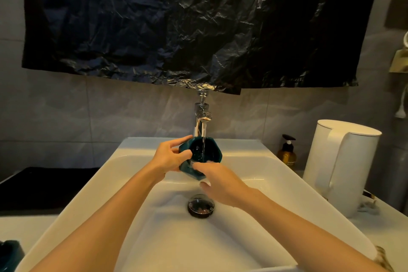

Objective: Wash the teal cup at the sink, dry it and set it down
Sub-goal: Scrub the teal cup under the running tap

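A person stands at a white sink (92,183), both bare arms reaching forward over the basin. The left hand (170,157) grips the teal cup (212,154) from its left side, fingers curled over the rim and thumb on top. The cup is angular and tilted, its mouth turned toward the viewer, held above the basin directly under the chrome faucet (201,117). A thin stream of water runs into it. The right hand (220,183) lies just below and in front of the cup, fingers loosely extended with the tips touching its lower rim where water splashes; it holds nothing. On the counter (22,227) to the right stand an amber pump bottle (287,154), whose label seems to begin "SHAMP" with the rest too small to read, and a white kettle (340,165).
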`<act>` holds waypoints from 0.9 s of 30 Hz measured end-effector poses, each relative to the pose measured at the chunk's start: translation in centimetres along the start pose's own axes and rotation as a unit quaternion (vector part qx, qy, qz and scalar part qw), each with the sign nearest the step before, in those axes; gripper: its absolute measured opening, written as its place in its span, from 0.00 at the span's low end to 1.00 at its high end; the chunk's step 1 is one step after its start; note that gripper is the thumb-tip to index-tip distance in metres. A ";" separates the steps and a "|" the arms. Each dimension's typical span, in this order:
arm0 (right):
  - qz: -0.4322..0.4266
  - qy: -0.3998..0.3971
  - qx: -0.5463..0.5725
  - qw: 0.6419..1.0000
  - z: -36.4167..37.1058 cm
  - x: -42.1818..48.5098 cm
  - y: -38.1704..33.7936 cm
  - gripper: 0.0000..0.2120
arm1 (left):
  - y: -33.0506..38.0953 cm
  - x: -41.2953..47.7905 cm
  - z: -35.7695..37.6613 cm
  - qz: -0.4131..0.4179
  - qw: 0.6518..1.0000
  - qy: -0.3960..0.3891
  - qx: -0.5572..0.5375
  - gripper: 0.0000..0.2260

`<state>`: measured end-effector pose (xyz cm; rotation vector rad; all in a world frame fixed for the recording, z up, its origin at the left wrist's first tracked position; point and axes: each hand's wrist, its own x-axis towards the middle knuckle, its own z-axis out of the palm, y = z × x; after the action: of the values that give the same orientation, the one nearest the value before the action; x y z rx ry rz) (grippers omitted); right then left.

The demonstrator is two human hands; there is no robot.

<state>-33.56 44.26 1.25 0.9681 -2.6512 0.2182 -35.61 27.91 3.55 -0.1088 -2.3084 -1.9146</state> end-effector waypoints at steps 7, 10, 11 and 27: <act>-0.079 0.054 -0.248 0.964 0.0 0.0 2.8 0.15 | -0.1 0.1 0.0 0.014 1.000 0.002 0.012 0.20; -0.022 0.020 -0.008 1.000 0.4 0.0 -0.1 0.14 | -0.1 0.1 0.2 0.013 1.000 0.003 0.026 0.19; -0.004 -0.008 0.038 0.999 0.3 -0.1 -0.2 0.13 | -0.1 0.1 0.1 0.013 0.999 0.004 0.033 0.19; -0.087 0.185 -0.119 0.972 0.9 1.1 2.8 0.13 | -0.4 -0.3 1.7 -0.007 0.995 0.014 -0.103 0.29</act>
<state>-36.40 45.47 0.71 0.9673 -2.1831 0.0332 -35.43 29.46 2.77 -0.0873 -2.0948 -2.1411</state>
